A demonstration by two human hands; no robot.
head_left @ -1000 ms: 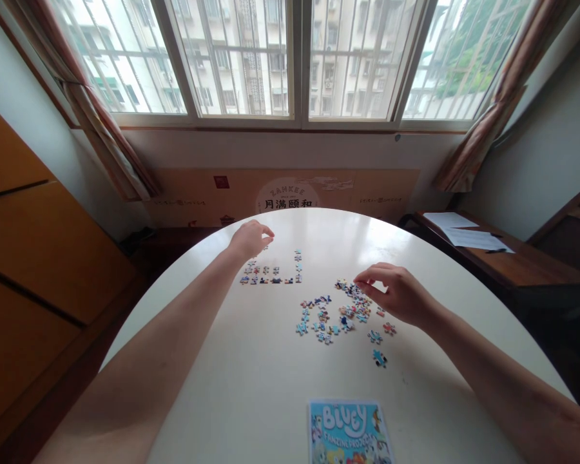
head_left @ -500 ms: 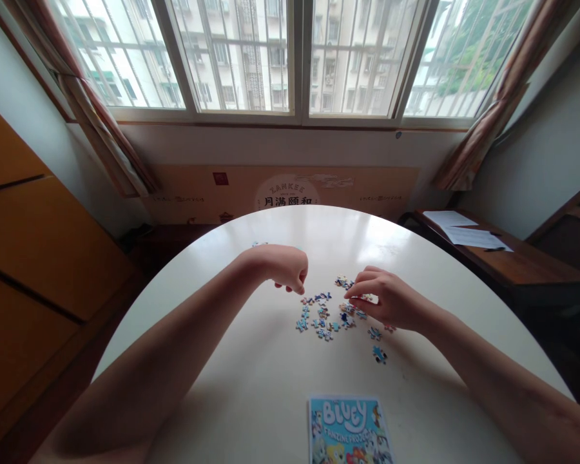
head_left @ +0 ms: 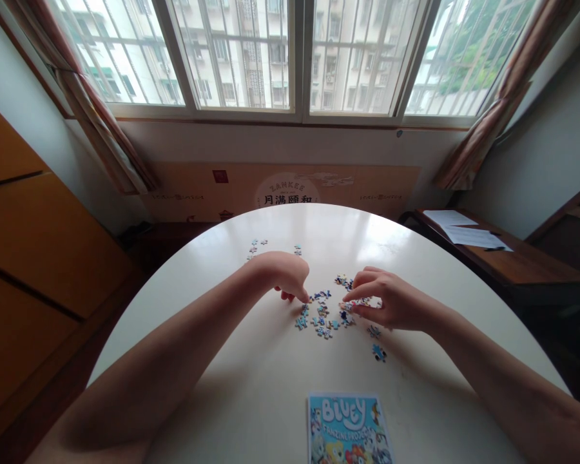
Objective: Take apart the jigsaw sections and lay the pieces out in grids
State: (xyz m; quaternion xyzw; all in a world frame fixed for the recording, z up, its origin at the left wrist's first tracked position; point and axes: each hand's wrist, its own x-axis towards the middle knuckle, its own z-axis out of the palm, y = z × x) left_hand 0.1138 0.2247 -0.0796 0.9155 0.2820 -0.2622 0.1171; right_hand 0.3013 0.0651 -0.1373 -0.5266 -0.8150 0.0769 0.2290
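Note:
Several small jigsaw pieces (head_left: 324,333) lie loosely on the white round table (head_left: 251,374), between and in front of my hands. My left hand (head_left: 290,277) reaches in from the left, its fingertips at the left edge of the pieces; the fingers are curled together, and whatever they hold is too small to name. My right hand (head_left: 379,299) is over the right part of the pieces, thumb and forefinger near a piece, a gap showing between them. A blue piece (head_left: 379,352) lies apart below my right hand. Near the table's front is a blue "Bluey" picture card (head_left: 350,428).
More pieces (head_left: 263,242) lie at the table's far left, and another (head_left: 298,249) sits beyond my left hand. A wooden side table (head_left: 536,261) with papers (head_left: 473,236) stands at the right. Behind the table are a printed board (head_left: 183,187) and a window.
My left hand has moved slightly down and right to the pieces, uncovering some at the far left. My right hand has shifted slightly left, its fingers lower at the pieces.

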